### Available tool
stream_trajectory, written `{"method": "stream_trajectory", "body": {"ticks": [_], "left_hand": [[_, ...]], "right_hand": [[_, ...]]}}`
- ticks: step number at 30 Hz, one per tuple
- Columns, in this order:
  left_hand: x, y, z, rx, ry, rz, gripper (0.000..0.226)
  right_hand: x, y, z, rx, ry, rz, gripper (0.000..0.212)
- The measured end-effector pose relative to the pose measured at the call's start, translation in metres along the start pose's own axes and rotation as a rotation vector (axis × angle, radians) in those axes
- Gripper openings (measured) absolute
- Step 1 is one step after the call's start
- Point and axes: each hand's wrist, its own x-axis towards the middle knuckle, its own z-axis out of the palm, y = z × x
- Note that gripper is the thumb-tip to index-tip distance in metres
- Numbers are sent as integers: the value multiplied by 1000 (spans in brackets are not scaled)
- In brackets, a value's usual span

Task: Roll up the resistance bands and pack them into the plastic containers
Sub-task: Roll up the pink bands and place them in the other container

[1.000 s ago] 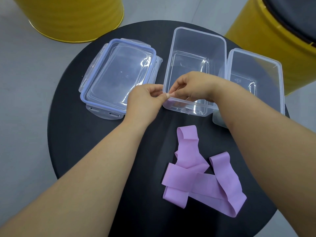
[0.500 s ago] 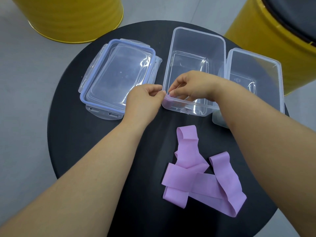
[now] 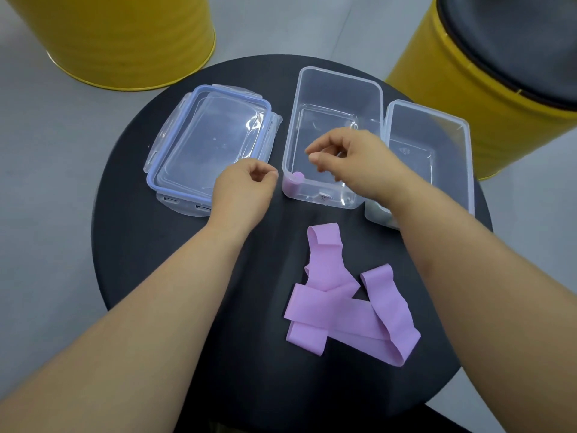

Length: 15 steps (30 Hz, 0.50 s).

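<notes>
1. The place looked like an indoor lounge or break corner with industrial-style furniture.
2. A small round black table (image 3: 150,251) stood in the middle of the view.
3. Two yellow metal drums stood close beyond it, the left drum (image 3: 125,35) and the right drum (image 3: 437,98).
4. The right drum carried a black padded top (image 3: 515,42), like a stool seat.
5. The floor (image 3: 46,182) was smooth, plain grey.
6. Whether this was a home, an office or a shop could not be told.

one camera (worn on the head) looks forward and down at the black table (image 3: 140,260) from close by, a bit wide at the edges.
</notes>
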Motion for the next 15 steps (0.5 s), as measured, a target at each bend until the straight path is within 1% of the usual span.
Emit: {"method": "stream_trajectory", "body": {"ticks": [2,4,5,6,8,9,11,12,13,15], "left_hand": [[-13,0,1,84,-98,4,16],[-26,-2,6,205,-257,-10,13],[-31,-4,10,301,-331,-7,12],[-34,-7,14,408,-389,6,13],[-39,-9,20,564,-474,16,19],[-41,-10,22,596,-502,8,21],[-43,-10,27,610,-525,6,23],[-44,-10,29,603,-522,17,23],[-44,-11,30,588,-512,26,23],[-45,-12,30,525,-481,30,22]], "right_hand": [[-28,8,3,-9,-49,71,6],[-56,24,15,-17,-141,194,8],[-67,33,23,-21,-166,250,13],[-75,44,32,-43,-163,296,22],[-82,62,49,-83,-85,363,46],[-83,66,55,-52,-29,394,55],[-79,73,64,50,46,434,62],[-76,74,67,70,55,429,58],[-73,75,68,67,56,413,48],[-69,74,68,60,59,371,24]]}}
